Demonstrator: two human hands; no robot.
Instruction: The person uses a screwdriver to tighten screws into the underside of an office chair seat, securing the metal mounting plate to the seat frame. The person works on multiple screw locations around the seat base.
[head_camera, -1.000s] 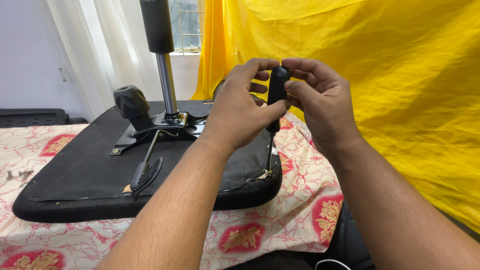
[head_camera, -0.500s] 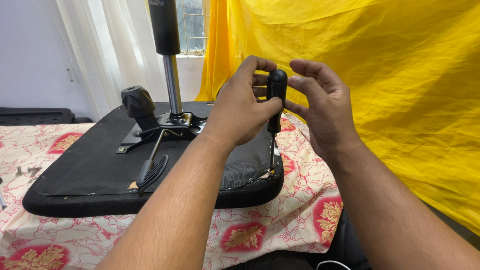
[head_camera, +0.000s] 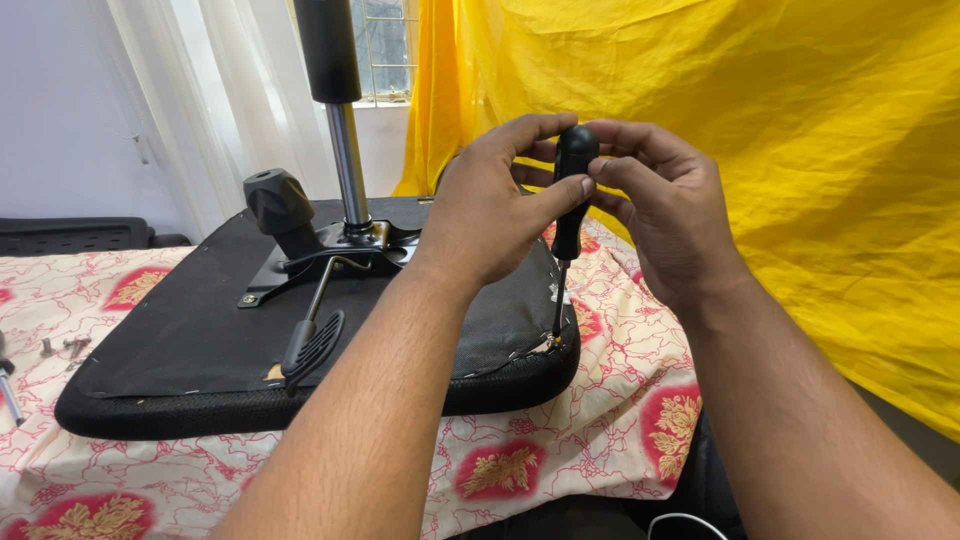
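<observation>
Both hands (head_camera: 590, 215) pinch upright screwdriver (head_camera: 570, 195) between them.

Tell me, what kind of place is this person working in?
Probably a room in a home, used as a makeshift workshop. A window with white curtains is behind, a floral cloth covers the work surface, and an upturned office chair seat lies on it while both hands steady a screwdriver.

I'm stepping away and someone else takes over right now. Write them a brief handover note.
Left hand: fingers pinch the black screwdriver handle.
Right hand: fingers on the handle's other side.
Screwdriver stands upright, tip on a screw at the near right corner of the upturned chair seat, which lies on the floral cloth.
Loose screws lie at far left.
Whether that screw is tight cannot be told.
</observation>
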